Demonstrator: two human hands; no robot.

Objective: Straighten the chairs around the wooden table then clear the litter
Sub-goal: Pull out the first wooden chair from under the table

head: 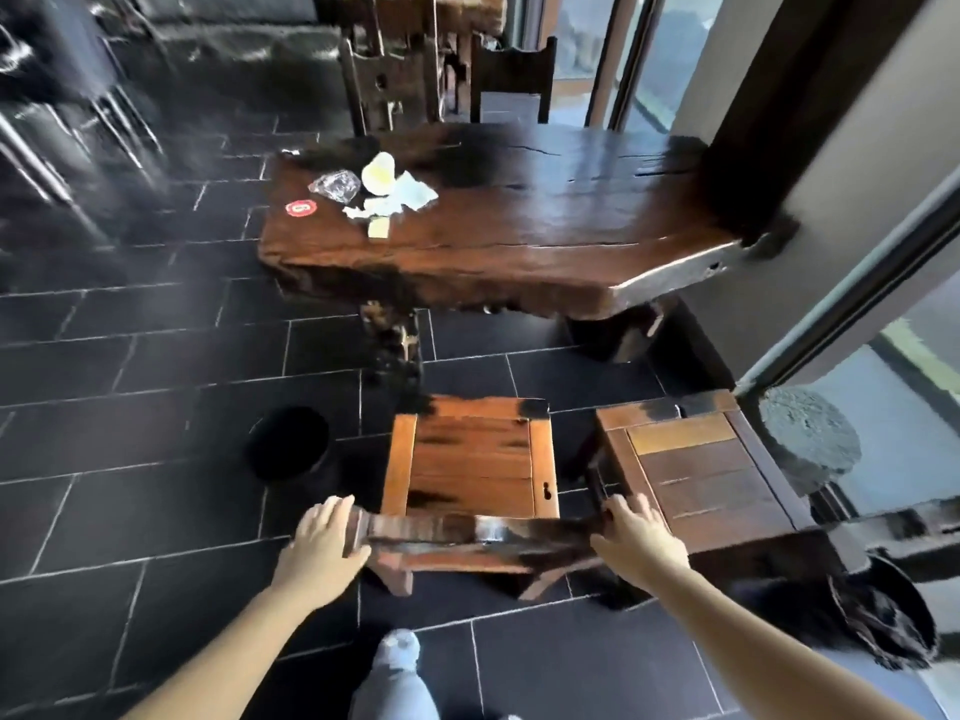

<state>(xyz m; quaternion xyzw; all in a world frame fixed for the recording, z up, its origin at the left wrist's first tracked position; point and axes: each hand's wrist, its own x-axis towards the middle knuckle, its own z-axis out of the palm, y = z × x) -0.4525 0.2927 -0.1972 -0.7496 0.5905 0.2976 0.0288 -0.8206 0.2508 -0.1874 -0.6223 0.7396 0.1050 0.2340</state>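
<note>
A wooden chair (472, 459) stands in front of me, its seat facing the wooden table (545, 220). My left hand (324, 537) lies against the left end of the chair's top rail (467, 530), fingers fairly straight, thumb on the near side. At the rail's right end my right hand (636, 543) touches the same way. Litter sits on the table's left end: a tipped white cup (378, 171), crumpled clear plastic (335, 186), torn paper (402, 197), a red coaster (301, 208) and a small yellow scrap (378, 227).
A second wooden chair (701, 470) stands close on the right, almost touching the first. A black round bin (288, 441) sits on the dark tiled floor to the left. Two more chairs (511, 77) stand beyond the table. A stone cylinder (808, 444) and glass doors are at right.
</note>
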